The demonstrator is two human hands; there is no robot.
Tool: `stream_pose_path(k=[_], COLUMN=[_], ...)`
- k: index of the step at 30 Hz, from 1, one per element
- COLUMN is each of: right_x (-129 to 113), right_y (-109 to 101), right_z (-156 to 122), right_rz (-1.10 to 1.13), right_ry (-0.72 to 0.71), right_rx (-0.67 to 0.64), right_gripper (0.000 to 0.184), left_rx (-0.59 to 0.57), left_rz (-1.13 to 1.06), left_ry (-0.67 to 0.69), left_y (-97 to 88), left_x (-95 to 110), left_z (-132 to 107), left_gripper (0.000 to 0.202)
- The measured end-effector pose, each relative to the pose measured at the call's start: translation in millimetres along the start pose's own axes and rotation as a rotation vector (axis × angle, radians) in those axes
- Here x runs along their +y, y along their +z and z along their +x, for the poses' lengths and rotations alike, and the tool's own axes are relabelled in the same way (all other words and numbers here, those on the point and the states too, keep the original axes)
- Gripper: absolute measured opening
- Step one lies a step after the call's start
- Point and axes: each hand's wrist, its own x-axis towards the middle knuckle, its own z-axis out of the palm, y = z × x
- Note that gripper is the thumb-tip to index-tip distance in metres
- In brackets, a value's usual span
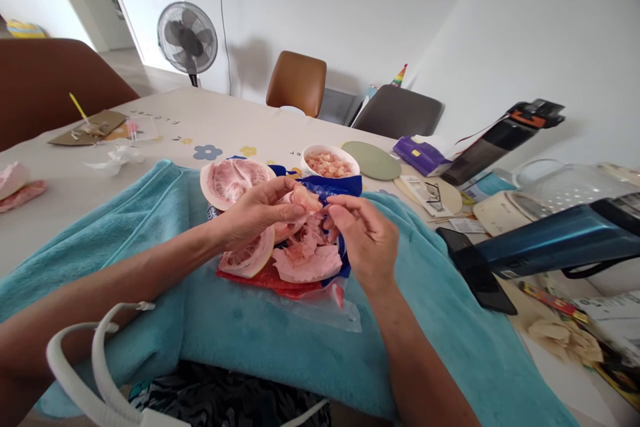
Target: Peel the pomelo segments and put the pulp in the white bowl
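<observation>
Between the thumb and fingers of my left hand [260,208] is a pale pink pomelo segment [305,200], partly peeled. My right hand [367,233] is closed in a pinch close to the segment's right edge; what its fingertips grip is too small to tell. Beneath both hands, a blue and red plastic bag [280,285] lies flat under the peelings. On it are a hollowed pomelo rind [235,180], a cut rind piece [250,255], and torn pink membrane with thick peel [310,263]. Just behind stands a white bowl [306,163] of pink pulp pieces.
A teal towel [225,333] covers the near table edge. To the right are a phone [475,270], a blue bottle [550,237], a dark bottle [487,147] and a purple tissue pack [420,155]. Beyond the bowl lies a green round mat [371,160]. More peel [20,190] lies far left.
</observation>
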Motion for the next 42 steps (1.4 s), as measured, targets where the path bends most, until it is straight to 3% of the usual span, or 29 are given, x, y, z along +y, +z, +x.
stream_pose_path(k=[6,11,18,25,32,42], right_x=[0,-6,-8,-4,-9,-8], right_y=[4,4,4,9,7,10], right_z=[-1,0,-1,-3,-2,-1], right_rz=[0.114,0.112,0.393,0.433,0.272,0.538], right_ry=[0.025,0.084,0.329,0.333,0.289,0.432], right_rx=[-0.112,-0.154,-0.193,-0.199,-0.141,-0.203], right_gripper=[0.030,0.017,0.019,0.021,0.026,0.021], left_rx=[-0.035,0.006,-0.062,-0.114,0.030,-0.094], left_rz=[0.042,0.036,-0.132,-0.254,-0.073,-0.187], left_ry=[-0.001,-0.104,-0.190,-0.270,-0.225,-0.288], left_y=[-2.0,0.1,-1.2,-2.5,5.6,-3.6], left_x=[0,1,4,7,12,14], left_z=[-1,-2,1,3,-4,4], left_gripper=[0.020,0.026,0.021,0.021,0.024,0.023])
